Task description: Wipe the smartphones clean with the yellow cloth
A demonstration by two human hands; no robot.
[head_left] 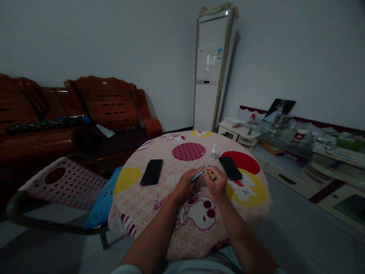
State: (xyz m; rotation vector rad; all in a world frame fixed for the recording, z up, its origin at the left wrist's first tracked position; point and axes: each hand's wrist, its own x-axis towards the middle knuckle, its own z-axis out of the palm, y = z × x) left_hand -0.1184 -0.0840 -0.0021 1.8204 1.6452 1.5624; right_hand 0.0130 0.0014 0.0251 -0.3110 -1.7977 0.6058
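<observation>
My left hand [184, 185] grips a thin grey phone-like slab [197, 175], tilted on edge over the round table [159, 213] with its cartoon-print cloth. Close beside it, my right hand [216, 183] pinches a small yellowish tool [211, 175] against the slab's upper end. The two hands nearly touch at the table's middle. A black phone [152, 172] lies flat to the left of my hands, and a second black phone [230, 168] lies flat to the right. A small white dropper bottle [213, 152] stands upright behind my hands.
A pink perforated chair [61, 182] with a blue cushion [103, 199] stands left of the table. A red-brown wooden sofa [108, 110] runs along the far left wall. A tall white air conditioner [209, 72] fills the corner. A low glass cabinet [299, 140] with clutter lines the right.
</observation>
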